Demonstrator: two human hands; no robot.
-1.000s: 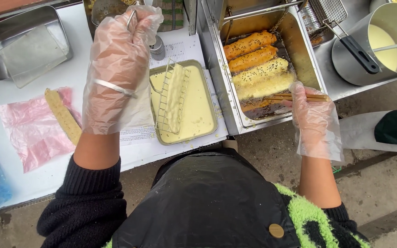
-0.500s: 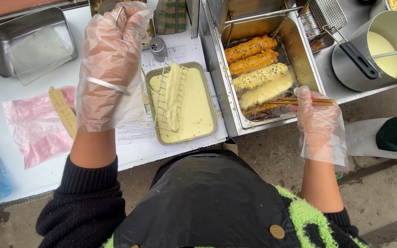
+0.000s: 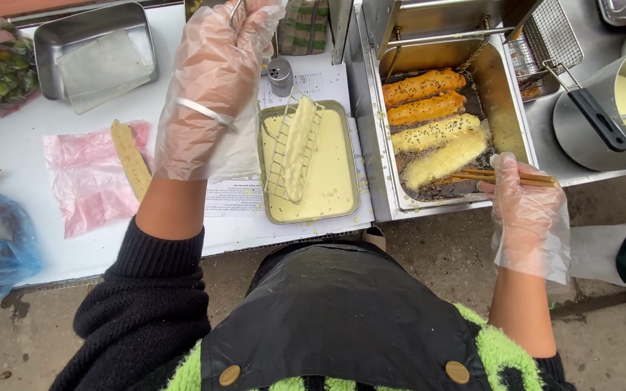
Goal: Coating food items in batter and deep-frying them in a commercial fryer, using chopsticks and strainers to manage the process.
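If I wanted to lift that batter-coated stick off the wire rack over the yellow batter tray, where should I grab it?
Probably by the top end of the batter-coated stick, coming from above at the far side. It lies lengthwise on the tilted wire rack, its upper end raised clear of the rectangular metal batter tray; the lower end sits near the batter.
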